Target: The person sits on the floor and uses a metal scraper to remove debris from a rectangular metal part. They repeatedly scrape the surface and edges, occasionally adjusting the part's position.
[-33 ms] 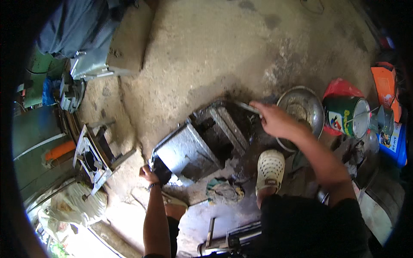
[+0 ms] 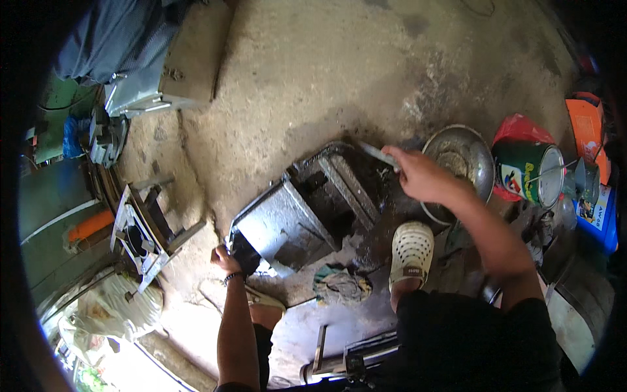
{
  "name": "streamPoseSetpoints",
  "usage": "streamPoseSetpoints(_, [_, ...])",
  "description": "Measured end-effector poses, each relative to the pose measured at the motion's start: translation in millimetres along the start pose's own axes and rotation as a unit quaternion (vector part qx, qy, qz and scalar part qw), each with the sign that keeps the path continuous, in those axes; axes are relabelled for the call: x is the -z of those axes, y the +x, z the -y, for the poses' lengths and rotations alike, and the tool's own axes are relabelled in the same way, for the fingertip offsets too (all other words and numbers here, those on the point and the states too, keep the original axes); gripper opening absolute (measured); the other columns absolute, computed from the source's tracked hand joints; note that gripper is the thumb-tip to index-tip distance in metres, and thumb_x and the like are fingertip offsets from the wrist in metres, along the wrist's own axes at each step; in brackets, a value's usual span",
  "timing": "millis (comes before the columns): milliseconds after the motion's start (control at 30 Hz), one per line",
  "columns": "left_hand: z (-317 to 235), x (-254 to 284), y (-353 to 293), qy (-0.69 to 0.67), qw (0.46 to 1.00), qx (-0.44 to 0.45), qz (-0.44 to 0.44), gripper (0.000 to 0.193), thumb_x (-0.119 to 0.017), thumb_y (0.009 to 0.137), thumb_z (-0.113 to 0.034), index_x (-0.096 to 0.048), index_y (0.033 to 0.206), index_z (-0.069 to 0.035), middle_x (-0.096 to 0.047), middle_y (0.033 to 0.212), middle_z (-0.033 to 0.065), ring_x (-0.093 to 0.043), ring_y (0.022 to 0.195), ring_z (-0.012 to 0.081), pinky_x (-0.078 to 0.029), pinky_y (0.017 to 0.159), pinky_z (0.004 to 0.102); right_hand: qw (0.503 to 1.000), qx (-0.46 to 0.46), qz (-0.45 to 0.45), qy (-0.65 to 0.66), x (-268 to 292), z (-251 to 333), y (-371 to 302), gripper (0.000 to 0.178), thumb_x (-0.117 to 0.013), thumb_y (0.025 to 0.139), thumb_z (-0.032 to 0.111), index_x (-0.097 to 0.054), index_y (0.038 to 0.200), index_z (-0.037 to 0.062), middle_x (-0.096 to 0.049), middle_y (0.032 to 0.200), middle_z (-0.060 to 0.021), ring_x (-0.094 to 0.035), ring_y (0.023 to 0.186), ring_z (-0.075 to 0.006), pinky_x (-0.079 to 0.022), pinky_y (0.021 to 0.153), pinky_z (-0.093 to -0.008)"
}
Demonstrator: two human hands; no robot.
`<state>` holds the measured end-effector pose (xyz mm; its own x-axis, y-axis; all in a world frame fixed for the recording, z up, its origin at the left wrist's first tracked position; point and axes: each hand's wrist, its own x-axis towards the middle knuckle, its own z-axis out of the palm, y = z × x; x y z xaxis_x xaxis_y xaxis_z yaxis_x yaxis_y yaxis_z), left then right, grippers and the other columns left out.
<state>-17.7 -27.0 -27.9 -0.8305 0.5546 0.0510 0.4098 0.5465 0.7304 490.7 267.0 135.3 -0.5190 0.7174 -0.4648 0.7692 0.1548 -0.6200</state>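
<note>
Stained floor (image 2: 313,72) bears the metal frame (image 2: 281,225) ahead of me: my left grip (image 2: 225,260), clasping its left corner, should brace it so my right grip (image 2: 421,175), wrapped round a tool (image 2: 377,155), can stroke evenly.

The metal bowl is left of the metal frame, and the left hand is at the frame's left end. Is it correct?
No: the head view shows the metal bowl right of the metal frame. The left hand is as stated.

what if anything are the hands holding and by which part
Right hand: a flat greyish tool, by its right end. Left hand: the boxy metal frame, by its lower-left edge.
</note>
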Motion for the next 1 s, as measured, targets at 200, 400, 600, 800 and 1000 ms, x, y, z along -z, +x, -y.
streamPoseSetpoints(200, [0, -6, 7, -0.005, 1.0, 0.008, 0.015, 0.037, -0.051, 0.089, -0.025, -0.066, 0.076, 0.006, -0.063, 0.07, 0.016, -0.053, 0.063, 0.025, -0.043, 0.059, 0.041, 0.994, 0.019, 0.055, -0.095, 33, 31, 4, 0.033, -0.057, 0.08, -0.005, -0.059, 0.113, -0.0012, -0.067, 0.096, -0.0272, -0.065, 0.094, -0.0453, -0.052, 0.08, -0.05])
streamPoseSetpoints(400, [-3, -6, 9, -0.021, 0.999, 0.028, 0.023, 0.039, -0.051, 0.089, -0.027, -0.068, 0.078, 0.006, -0.065, 0.071, 0.0156, -0.055, 0.065, 0.0244, -0.046, 0.062, 0.0394, 0.981, 0.034, 0.113, -0.153, 34, 40, 22, 0.027, -0.057, 0.08, -0.004, -0.062, 0.106, -0.0001, -0.067, 0.093, -0.0256, -0.065, 0.091, -0.0442, -0.052, 0.079, -0.0501])
streamPoseSetpoints(600, [-10, -5, 8, -0.003, 0.999, 0.04, 0.026, 0.04, -0.049, 0.089, -0.027, -0.068, 0.08, 0.007, -0.065, 0.072, 0.0146, -0.054, 0.067, 0.0239, -0.046, 0.064, 0.039, 0.986, 0.106, 0.029, -0.125, 30, 32, 32, 0.027, -0.056, 0.082, -0.004, -0.063, 0.108, -0.0015, -0.067, 0.094, -0.0267, -0.066, 0.092, -0.0432, -0.052, 0.081, -0.0492])
streamPoseSetpoints(800, [-22, -4, 6, 0.006, 0.999, 0.036, 0.04, 0.04, -0.05, 0.088, -0.028, -0.067, 0.08, 0.007, -0.064, 0.073, 0.0156, -0.055, 0.069, 0.0252, -0.046, 0.066, 0.0403, 0.991, 0.053, 0.017, -0.123, 28, 46, 39, 0.03, -0.061, 0.084, -0.003, -0.062, 0.113, -0.0011, -0.069, 0.097, -0.0249, -0.067, 0.095, -0.0418, -0.053, 0.082, -0.046])
streamPoseSetpoints(1000, [-17, -5, 7, 0.003, 0.999, 0.025, 0.027, 0.04, -0.049, 0.088, -0.028, -0.067, 0.079, 0.007, -0.065, 0.072, 0.0148, -0.055, 0.066, 0.0247, -0.046, 0.064, 0.0394, 0.999, 0.045, -0.02, -0.007, 22, 45, 39, 0.032, -0.07, 0.083, 0.007, -0.064, 0.114, 0.0014, -0.07, 0.101, -0.0225, -0.069, 0.095, -0.0379, -0.054, 0.085, -0.0429])
